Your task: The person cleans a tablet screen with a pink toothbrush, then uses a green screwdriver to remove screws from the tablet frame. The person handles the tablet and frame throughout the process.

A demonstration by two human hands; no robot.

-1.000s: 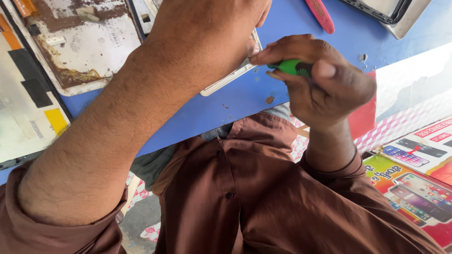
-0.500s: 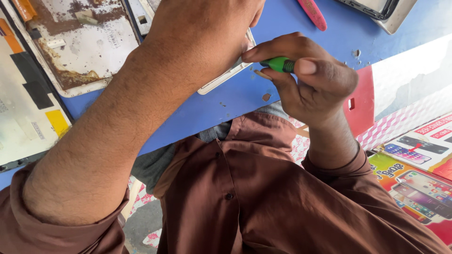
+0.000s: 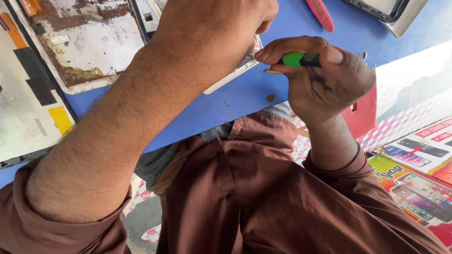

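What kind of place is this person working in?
Probably a phone or tablet repair bench: an opened device back panel, a green-handled tool in the right hand, and phone pictures alongside.

A smooth blue tabletop (image 3: 235, 101) fills the upper part of the view, lit by soft, even daylight with a few small dark specks on it. Its near edge runs diagonally, and a red plastic panel (image 3: 362, 113) stands against it on the right. Beyond the edge, lower right, lies a surface covered with glossy colourful printed sheets (image 3: 414, 178) picturing phones. Grey floor (image 3: 141, 221) shows below.
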